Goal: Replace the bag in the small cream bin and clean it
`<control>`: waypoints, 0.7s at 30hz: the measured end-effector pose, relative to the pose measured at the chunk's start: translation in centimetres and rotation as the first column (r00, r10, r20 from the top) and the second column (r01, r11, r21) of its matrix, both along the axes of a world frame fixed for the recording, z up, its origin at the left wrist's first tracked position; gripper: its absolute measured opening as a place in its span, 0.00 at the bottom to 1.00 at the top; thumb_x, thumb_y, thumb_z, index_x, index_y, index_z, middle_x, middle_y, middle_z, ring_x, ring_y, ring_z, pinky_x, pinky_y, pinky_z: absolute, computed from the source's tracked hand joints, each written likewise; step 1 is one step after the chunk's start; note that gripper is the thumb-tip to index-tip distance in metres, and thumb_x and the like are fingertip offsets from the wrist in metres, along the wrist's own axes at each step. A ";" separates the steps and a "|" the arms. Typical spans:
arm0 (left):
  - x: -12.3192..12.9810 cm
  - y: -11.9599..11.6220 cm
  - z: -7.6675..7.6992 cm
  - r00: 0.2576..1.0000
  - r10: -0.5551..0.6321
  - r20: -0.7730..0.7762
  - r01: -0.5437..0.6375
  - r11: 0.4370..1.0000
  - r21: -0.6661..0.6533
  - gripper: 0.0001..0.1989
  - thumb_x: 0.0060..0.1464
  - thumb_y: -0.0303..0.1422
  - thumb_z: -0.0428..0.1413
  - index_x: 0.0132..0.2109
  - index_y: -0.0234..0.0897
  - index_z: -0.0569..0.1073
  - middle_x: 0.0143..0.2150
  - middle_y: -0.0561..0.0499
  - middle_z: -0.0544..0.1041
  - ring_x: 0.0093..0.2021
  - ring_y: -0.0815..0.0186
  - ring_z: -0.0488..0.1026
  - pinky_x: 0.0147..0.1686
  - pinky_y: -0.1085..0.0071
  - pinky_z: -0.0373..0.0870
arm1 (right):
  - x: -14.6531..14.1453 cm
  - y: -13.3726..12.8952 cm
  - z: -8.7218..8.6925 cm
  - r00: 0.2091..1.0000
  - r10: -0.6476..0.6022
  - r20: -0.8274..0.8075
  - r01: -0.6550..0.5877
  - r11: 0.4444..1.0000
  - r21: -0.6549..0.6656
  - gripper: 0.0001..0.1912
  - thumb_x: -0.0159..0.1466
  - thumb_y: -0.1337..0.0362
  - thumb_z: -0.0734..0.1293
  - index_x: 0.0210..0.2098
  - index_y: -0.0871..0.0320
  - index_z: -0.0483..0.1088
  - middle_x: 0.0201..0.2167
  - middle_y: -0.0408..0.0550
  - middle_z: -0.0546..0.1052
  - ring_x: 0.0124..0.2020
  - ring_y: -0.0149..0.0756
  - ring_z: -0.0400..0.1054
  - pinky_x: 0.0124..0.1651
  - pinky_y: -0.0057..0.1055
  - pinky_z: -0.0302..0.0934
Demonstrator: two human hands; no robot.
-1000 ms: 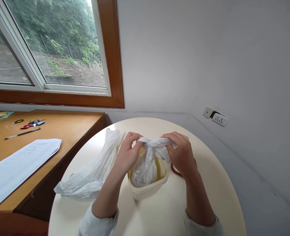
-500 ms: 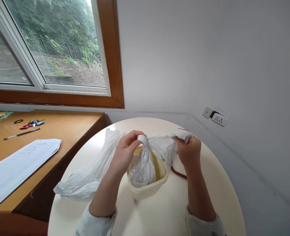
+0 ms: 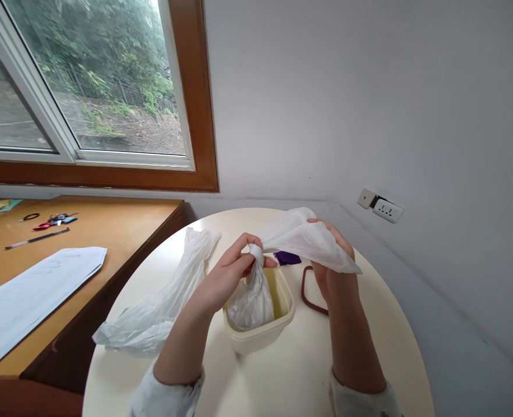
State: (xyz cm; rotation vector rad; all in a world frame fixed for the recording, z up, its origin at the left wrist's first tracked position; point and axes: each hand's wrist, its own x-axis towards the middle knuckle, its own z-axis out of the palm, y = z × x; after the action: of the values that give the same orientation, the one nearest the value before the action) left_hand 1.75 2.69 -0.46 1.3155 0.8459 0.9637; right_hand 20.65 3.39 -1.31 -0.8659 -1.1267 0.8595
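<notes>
A white plastic bag (image 3: 256, 304) is twisted at its neck, and its full lower part sits inside a pale yellow container (image 3: 262, 335). My left hand (image 3: 232, 267) is closed around the twisted neck just above the container. To the right, my right hand (image 3: 337, 263) holds the bag's loose upper end, which spreads over the palm and partly covers the fingers. This stretch of plastic runs sideways between both hands. What the bag contains is hidden.
Another white plastic bag (image 3: 164, 301) lies crumpled on the round table (image 3: 256, 388), left of the container. A lid-like piece with a reddish-brown rim (image 3: 305, 296) and a dark purple item (image 3: 287, 258) lie behind and right. A wooden desk (image 3: 147, 217) holds papers (image 3: 47, 289), a pen (image 3: 37, 238) and keys (image 3: 56, 220).
My right hand has turned and the bag's upper end now fans out higher and wider over it. The purple item has come into view. My left hand stays at the neck.
</notes>
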 end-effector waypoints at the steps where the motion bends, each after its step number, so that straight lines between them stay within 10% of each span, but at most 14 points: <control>1: 0.1 0.1 0.0 0.998 0.004 0.069 -0.003 1.000 -0.015 0.03 0.54 0.30 0.46 0.37 0.40 0.63 0.28 0.53 0.69 0.34 0.66 0.68 0.34 0.71 0.61 | -0.1 -0.2 0.2 0.999 0.024 0.048 -0.025 1.000 0.008 0.16 0.55 0.61 0.62 0.43 0.54 0.67 0.41 0.49 0.72 0.38 0.37 0.67 0.36 0.31 0.63; 7: 0.4 0.7 0.2 0.890 0.135 0.435 -0.110 0.990 -0.083 0.04 0.48 0.24 0.47 0.32 0.37 0.63 0.19 0.58 0.57 0.22 0.73 0.60 0.28 0.75 0.60 | -0.9 -0.3 -0.5 0.840 0.002 0.542 0.007 1.000 -0.015 0.21 0.57 0.63 0.60 0.50 0.53 0.59 0.39 0.47 0.73 0.35 0.33 0.67 0.37 0.30 0.63; 14: 0.4 0.5 0.3 0.822 0.125 0.556 -0.080 0.991 -0.105 0.05 0.47 0.25 0.46 0.28 0.35 0.65 0.16 0.60 0.44 0.16 0.76 0.44 0.19 0.78 0.49 | -1.6 -0.6 -1.9 0.688 -0.109 0.717 0.144 0.989 0.011 0.04 0.56 0.63 0.60 0.25 0.53 0.60 0.19 0.42 0.68 0.20 0.33 0.59 0.21 0.29 0.55; 21: 0.3 0.6 0.2 0.744 0.150 0.651 -0.076 0.987 -0.141 0.05 0.46 0.25 0.46 0.27 0.35 0.65 0.16 0.60 0.42 0.16 0.75 0.42 0.18 0.79 0.52 | -2.5 -1.3 -1.7 0.673 0.068 0.737 -0.143 0.989 0.039 0.05 0.51 0.62 0.65 0.22 0.54 0.65 0.20 0.46 0.70 0.25 0.39 0.65 0.26 0.34 0.62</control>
State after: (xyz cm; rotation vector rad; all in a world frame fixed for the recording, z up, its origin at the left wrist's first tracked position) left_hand 2.01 3.27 -0.24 0.7341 0.4085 1.3518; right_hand 18.13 2.11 -3.03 -1.1172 -1.9317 0.5298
